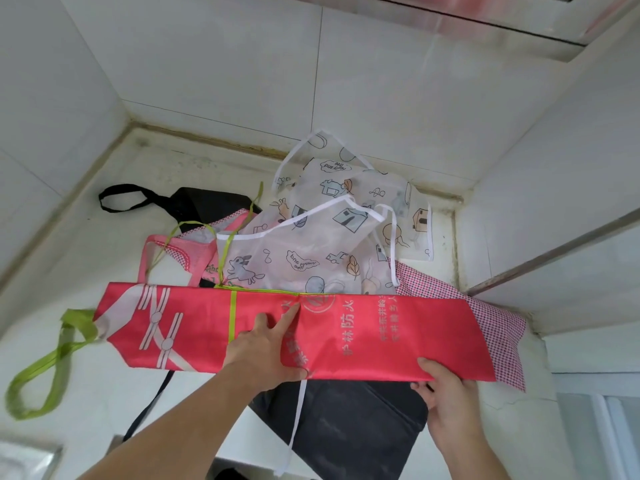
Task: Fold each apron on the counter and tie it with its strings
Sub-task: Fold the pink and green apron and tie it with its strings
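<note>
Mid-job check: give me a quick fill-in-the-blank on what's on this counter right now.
The red apron is folded into a long ____. Its loop strap is ____ in colour. The left hand presses flat on the ____ apron. The right hand holds that apron's ____ edge.

Missing words: strip; green; red; near

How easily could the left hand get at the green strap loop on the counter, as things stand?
Probably easily. The green strap loop lies uncovered on the counter, left of the folded red apron. The left hand presses flat on that apron, gripping nothing, and nothing lies between them.
</note>
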A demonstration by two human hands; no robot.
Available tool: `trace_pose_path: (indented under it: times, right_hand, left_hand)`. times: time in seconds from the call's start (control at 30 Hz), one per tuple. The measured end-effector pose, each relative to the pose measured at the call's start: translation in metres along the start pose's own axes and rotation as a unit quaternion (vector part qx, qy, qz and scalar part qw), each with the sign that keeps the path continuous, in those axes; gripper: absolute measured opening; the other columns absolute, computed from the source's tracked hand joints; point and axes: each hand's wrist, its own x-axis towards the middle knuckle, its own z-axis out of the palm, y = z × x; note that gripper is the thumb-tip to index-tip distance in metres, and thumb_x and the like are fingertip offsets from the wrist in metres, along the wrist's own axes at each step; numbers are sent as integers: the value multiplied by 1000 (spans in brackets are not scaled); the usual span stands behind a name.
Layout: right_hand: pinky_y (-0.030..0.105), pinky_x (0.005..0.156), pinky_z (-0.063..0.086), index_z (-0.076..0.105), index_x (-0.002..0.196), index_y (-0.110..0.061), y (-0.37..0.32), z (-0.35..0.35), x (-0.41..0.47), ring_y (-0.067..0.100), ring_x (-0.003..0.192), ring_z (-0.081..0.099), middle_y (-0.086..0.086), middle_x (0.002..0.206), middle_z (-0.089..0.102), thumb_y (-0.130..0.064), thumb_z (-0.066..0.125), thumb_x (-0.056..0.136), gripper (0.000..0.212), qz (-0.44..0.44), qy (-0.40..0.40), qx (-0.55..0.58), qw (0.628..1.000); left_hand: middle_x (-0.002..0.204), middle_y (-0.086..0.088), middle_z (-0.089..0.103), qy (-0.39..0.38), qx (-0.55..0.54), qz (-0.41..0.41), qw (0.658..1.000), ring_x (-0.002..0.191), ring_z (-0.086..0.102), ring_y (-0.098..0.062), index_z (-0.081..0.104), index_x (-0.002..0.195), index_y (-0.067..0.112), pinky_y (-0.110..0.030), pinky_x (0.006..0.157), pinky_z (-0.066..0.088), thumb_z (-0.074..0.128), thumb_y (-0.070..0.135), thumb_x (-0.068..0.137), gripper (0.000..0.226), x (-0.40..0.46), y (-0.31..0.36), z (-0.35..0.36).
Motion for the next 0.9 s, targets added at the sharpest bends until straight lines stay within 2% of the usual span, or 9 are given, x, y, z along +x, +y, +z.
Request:
trace_pose_path:
  times: [0.13, 0.27, 0.33, 0.4, 0.47, 0.5, 0.6, 0.7, 0.9]
  right_hand:
    - [39, 63, 55, 67, 110, -12, -6, -4, -8, 29, 79, 63, 10, 103, 69, 16, 69, 83, 39, -50, -12, -4, 999]
    - [32, 52, 55, 66, 118, -11, -15, -9, -12, 25, 73, 61, 5, 97, 69, 16, 67, 84, 44, -86, 4, -2, 996]
    - [34, 54, 53, 67, 105, -16, -19, -10, -14, 25, 73, 61, 3, 93, 68, 17, 66, 85, 39, -94, 4, -20, 995]
    - [37, 61, 50, 65, 107, -12, -23, -9, -14, 27, 75, 60, 5, 95, 66, 17, 65, 87, 36, -87, 1, -28, 996]
    - [37, 63, 47, 61, 119, -6, -24, -7, -12, 27, 77, 60, 6, 98, 65, 18, 64, 88, 39, -69, 7, -26, 997]
    - [37, 63, 47, 59, 120, -5, -24, -6, -12, 27, 78, 60, 6, 99, 65, 18, 64, 88, 39, -63, 10, -27, 998]
    - [38, 62, 46, 60, 106, -6, -22, -5, -12, 26, 76, 58, 7, 96, 63, 16, 64, 89, 28, -55, 19, -41, 997]
    - [37, 60, 49, 60, 113, -3, -20, -2, -14, 24, 74, 57, 8, 94, 63, 15, 65, 89, 30, -43, 26, -44, 998]
    - [28, 48, 55, 57, 126, -6, -19, 8, -18, 23, 73, 62, 6, 96, 66, 12, 66, 90, 42, -29, 40, -43, 998]
  left_hand:
    - [137, -1, 38, -7, -1, 9, 1000, 107, 67, -31, -24, 152, 58, -42, 83, 57, 69, 88, 58, 135, 2, 2, -6]
    - [130, -3, 48, 0, -4, 52, 999, 110, 66, -30, -18, 156, 54, -43, 86, 55, 72, 80, 66, 130, -2, 9, -3]
    - [122, 1, 53, 19, -38, 63, 997, 107, 67, -28, -8, 156, 56, -43, 86, 57, 67, 78, 72, 114, -2, 5, 2]
    - [104, 10, 63, 60, -143, 50, 987, 98, 70, -21, 24, 149, 55, -39, 82, 57, 64, 69, 82, 79, -4, -3, 3]
    - [82, 13, 65, 174, -273, -7, 946, 84, 70, -19, 54, 121, 37, -35, 72, 55, 68, 52, 89, 37, -5, -14, -4]
    - [79, 12, 64, 239, -323, -51, 914, 79, 68, -20, 57, 105, 30, -36, 68, 53, 70, 43, 90, 24, -4, -21, -13]
    - [96, -1, 63, 346, -442, -127, 817, 81, 64, -18, 57, 104, 20, -39, 74, 56, 78, 32, 86, 31, 10, -49, -42]
    - [111, 1, 66, 266, -497, -114, 818, 96, 66, -17, 63, 124, 19, -39, 91, 56, 81, 34, 87, 45, 22, -63, -66]
    - [87, -5, 73, 202, -523, -51, 827, 73, 65, -15, 71, 97, 19, -31, 73, 48, 72, 20, 94, 4, 18, -66, -78]
